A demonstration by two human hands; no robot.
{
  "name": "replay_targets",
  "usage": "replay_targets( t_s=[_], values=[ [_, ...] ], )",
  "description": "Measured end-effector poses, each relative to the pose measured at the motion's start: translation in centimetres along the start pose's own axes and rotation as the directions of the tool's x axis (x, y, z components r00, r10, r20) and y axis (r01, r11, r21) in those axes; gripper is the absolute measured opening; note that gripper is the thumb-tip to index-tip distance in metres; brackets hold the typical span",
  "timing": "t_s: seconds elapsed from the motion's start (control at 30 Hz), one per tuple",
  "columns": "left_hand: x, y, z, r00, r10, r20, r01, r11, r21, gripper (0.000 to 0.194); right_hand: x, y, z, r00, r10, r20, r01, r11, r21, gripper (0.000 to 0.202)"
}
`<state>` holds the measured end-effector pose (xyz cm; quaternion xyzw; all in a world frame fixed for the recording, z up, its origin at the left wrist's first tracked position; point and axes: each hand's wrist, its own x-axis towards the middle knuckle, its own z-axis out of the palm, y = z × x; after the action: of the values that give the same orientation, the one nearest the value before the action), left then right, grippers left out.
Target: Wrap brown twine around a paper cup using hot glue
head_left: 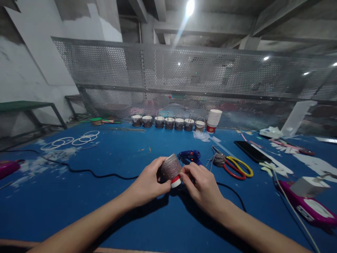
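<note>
Bare forearms [105,215] are stretched out; a cord-wrapped cup [170,167] is clamped in the left hand [150,179], the right hand [204,182] is held at its red band [175,179], grip can't be told.

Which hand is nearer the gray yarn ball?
Right: the right hand is in front and left of the gray yarn ball; the left hand, holding the yarn-wrapped cup, is farther left.
</note>
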<state>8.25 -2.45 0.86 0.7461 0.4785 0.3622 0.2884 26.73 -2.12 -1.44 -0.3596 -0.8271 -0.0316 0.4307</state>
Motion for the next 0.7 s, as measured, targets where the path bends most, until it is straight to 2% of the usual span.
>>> replay_targets(
  t_s=[0.7],
  values=[
    [-0.06,0.04,-0.12,0.999,0.009,-0.032,-0.008,0.999,0.053,0.024,-0.06,-0.15,0.35,0.999,0.022,-0.040,-0.022,1.000,0.003,0.024]
  ],
)
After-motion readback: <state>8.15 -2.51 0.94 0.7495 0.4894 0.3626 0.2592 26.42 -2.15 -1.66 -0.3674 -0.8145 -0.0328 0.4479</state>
